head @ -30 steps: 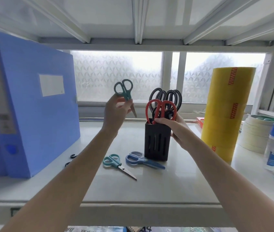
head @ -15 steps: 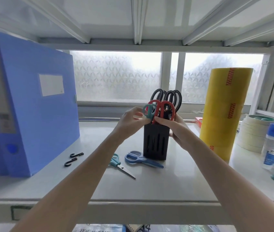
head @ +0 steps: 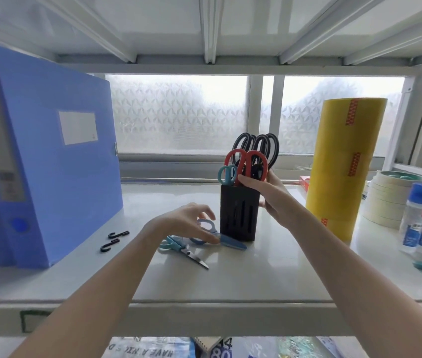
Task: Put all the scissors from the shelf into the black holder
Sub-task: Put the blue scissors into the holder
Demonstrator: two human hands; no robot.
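Black holder already has black, red and 1 teal pair. 2 left on shelf: blue scissors, teal scissors. Your left hand pinches the blue pair; right hand grips holder's rim.

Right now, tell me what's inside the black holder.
The black holder holds black-handled scissors, red-handled scissors and small teal scissors; only handles show. Blades are hidden inside, and the right hand covers part of the rim, so the exact count is unclear.
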